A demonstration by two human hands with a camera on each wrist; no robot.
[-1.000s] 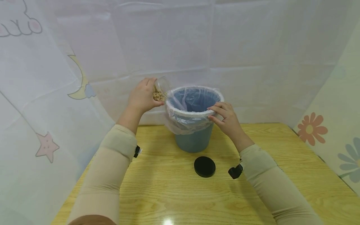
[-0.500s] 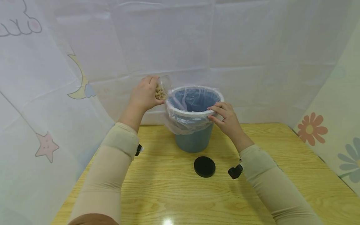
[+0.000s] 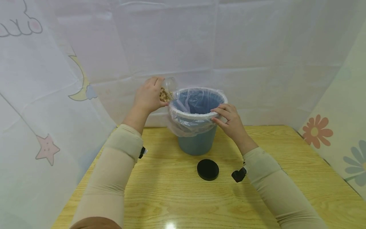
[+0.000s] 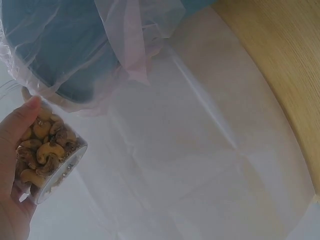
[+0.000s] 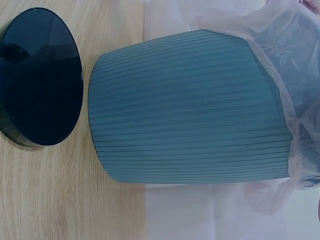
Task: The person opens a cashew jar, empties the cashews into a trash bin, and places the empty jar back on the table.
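Note:
My left hand (image 3: 148, 95) grips a clear plastic jar (image 3: 172, 84) of cashews (image 4: 47, 147). The jar lies tipped, its open mouth pointing right at the left rim of a blue trash can (image 3: 197, 143). In the left wrist view the nuts fill the part of the jar near its base, and the thumb presses on the side. A thin pinkish bag (image 3: 186, 127) lines the can and folds down over its white rim. My right hand (image 3: 231, 121) pinches the rim at the front right, fingers on top and thumb below.
A round black lid (image 3: 207, 170) lies on the wooden table (image 3: 171, 194) in front of the can. Behind the can hangs a pale creased sheet (image 3: 243, 41). A printed cloth (image 3: 25, 95) borders the left side.
My left hand has shifted slightly right with the jar, bringing its mouth farther over the can's rim. The nuts have moved with it. My right hand and the can stay put.

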